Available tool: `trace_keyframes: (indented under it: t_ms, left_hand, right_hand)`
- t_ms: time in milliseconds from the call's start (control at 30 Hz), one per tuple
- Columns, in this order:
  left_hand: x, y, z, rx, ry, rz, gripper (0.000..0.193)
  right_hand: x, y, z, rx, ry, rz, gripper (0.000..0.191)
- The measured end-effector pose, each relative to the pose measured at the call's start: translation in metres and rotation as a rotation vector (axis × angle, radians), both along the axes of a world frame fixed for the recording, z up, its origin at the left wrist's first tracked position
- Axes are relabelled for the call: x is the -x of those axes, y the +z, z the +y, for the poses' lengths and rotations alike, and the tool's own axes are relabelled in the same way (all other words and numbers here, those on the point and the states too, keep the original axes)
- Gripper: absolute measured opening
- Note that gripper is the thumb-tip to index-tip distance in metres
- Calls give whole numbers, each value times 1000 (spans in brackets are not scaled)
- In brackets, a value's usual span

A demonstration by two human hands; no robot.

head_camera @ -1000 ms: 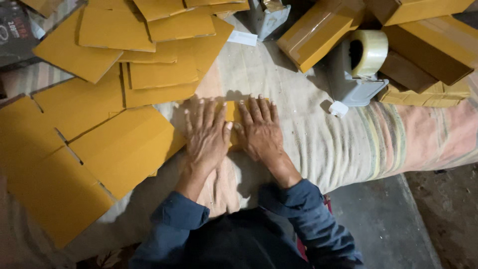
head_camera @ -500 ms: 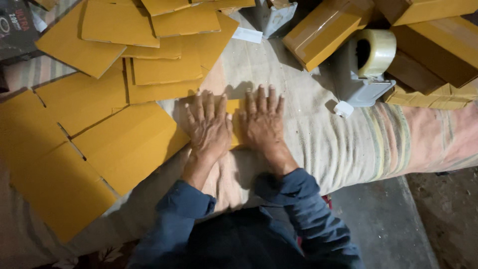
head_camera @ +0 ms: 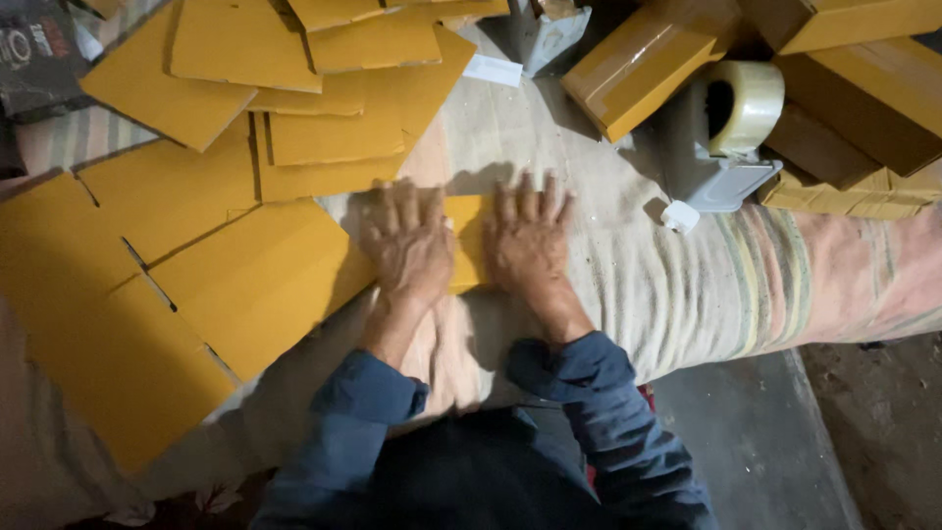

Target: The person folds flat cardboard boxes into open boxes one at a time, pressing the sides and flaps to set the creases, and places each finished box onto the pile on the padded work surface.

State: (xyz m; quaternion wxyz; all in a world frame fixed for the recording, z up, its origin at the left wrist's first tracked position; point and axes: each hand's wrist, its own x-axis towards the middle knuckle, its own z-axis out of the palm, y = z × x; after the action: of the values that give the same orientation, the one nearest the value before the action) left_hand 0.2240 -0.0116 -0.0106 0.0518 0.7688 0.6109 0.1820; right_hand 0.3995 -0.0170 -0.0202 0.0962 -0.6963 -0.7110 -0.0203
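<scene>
While both hands lie flat with fingers spread, the left hand (head_camera: pixel 410 247) and right hand (head_camera: pixel 526 240) press a small yellow card (head_camera: pixel 467 240) onto the striped cloth (head_camera: pixel 687 294). Flat yellow sheets (head_camera: pixel 245 275) lie just left; a tape dispenser (head_camera: pixel 724 137) and boxes (head_camera: pixel 648 59) sit upper right.

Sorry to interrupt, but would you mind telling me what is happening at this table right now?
A person presses both palms flat on a small yellow cardboard piece lying on a striped cloth. The left hand and right hand lie side by side, fingers spread. Flat yellow cardboard sheets lie to the left; a tape dispenser and taped boxes sit beyond to the right.
</scene>
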Motion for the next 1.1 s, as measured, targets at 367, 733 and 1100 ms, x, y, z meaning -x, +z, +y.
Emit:
trace_keyframes:
  t_ms: [367, 733, 1100]
  left_hand:
    - [-30, 12, 16, 131, 83, -20, 44]
    - [-14, 1, 26, -128, 5, 91, 34]
    - [7, 6, 20, 104, 99, -195, 39]
  right_hand:
    - [14, -7, 23, -67, 14, -27, 53]
    - [13, -1, 31, -29, 210, -136, 34]
    - [-22, 16, 11, -196, -51, 129, 30]
